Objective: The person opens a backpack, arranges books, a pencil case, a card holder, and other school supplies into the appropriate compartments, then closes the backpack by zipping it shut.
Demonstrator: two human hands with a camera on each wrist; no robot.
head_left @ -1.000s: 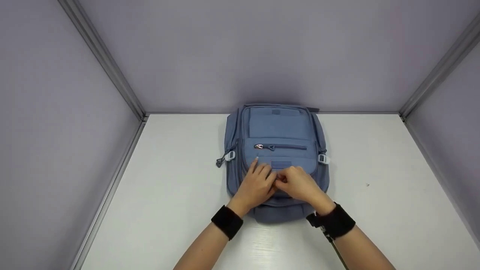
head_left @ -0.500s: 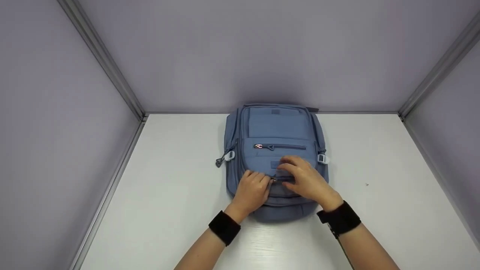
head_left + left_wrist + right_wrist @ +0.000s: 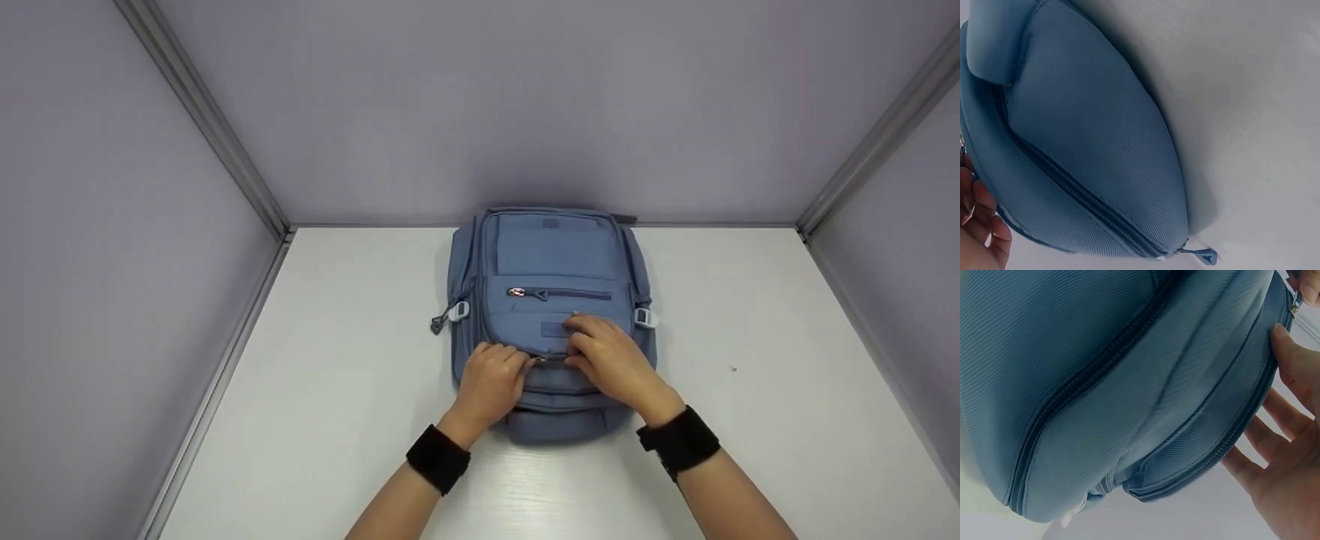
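A blue backpack (image 3: pixel 555 255) lies flat on the white table (image 3: pixel 337 360), its top end toward me. My left hand (image 3: pixel 523 363) is curled at the front pocket's near edge and pinches a small metal zipper pull (image 3: pixel 538 359). My right hand (image 3: pixel 592 336) rests on the front pocket just right of it. In the right wrist view, the thumb (image 3: pixel 1292 349) presses the pocket's zipper seam while the straight fingers (image 3: pixel 1275 416) lie over the pocket (image 3: pixel 1202 399). The left wrist view shows the backpack's side (image 3: pixel 1089 129) and my curled fingers (image 3: pixel 979 219).
Grey walls close the table in at the back, left and right, with metal rails (image 3: pixel 225 150) in the corners. A second zipper (image 3: pixel 559 293) runs across the backpack's front. White buckles (image 3: pixel 459 309) sit at both sides. Bare tabletop lies on either side.
My left hand's fingers have curled and it has slid slightly left with the zipper pull. My right hand has left the pull and spread over the front pocket, further right.
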